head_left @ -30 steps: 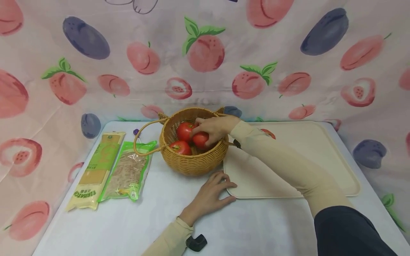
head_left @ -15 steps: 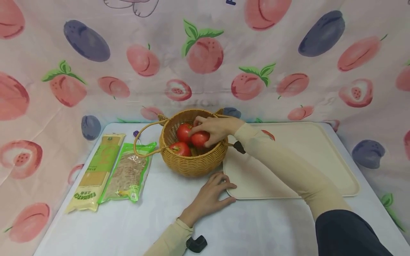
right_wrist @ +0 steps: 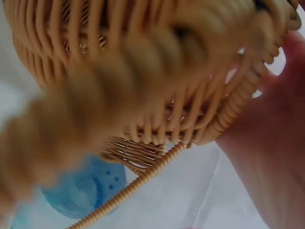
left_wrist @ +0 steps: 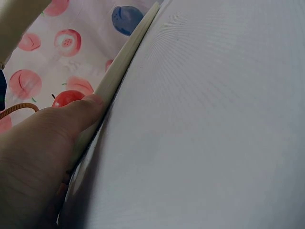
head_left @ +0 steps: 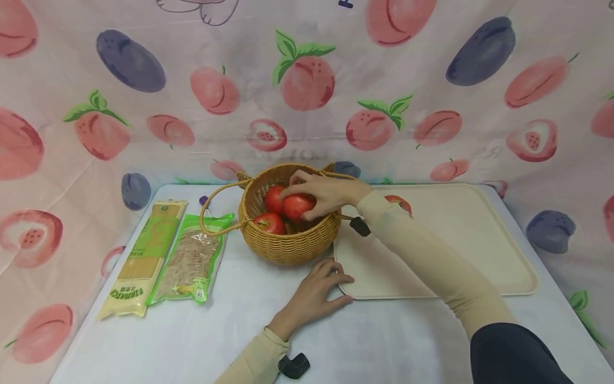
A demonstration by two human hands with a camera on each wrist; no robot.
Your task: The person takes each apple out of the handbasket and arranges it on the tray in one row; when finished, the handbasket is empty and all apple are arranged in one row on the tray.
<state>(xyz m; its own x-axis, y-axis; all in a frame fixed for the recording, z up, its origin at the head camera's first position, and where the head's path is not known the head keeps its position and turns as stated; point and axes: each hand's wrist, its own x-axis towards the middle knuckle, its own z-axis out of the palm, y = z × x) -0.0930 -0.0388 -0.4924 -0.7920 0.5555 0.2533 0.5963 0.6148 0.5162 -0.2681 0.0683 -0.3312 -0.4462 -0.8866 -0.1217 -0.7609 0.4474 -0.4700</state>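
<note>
My right hand (head_left: pixel 331 191) reaches over the rim of a wicker basket (head_left: pixel 292 248), its fingers and thumb curled round a red apple (head_left: pixel 297 207). Two more apples, one behind (head_left: pixel 273 198) and one in front (head_left: pixel 269 223), lie in the basket beside it. In the right wrist view, the basket's weave (right_wrist: pixel 157 109) and a blurred handle block the held apple. At the near left corner of a cream tray (head_left: pixel 431 256), my left hand (head_left: pixel 312 293) holds the edge; the left wrist view shows its thumb (left_wrist: pixel 88 107) against the tray's rim.
Another apple (head_left: pixel 400 204) lies on the tray, partly behind the right sleeve. Left of the basket are a yellow-green noodle packet (head_left: pixel 144 256) and a green-edged clear bag (head_left: pixel 192 261). A looped handle (head_left: pixel 203 213) sticks out leftward. A fruit-print cloth hangs behind.
The right hand and the apple in it have risen slightly within the basket, and the wrist has shifted a little right, showing more of the tray's apple. The left hand stays still.
</note>
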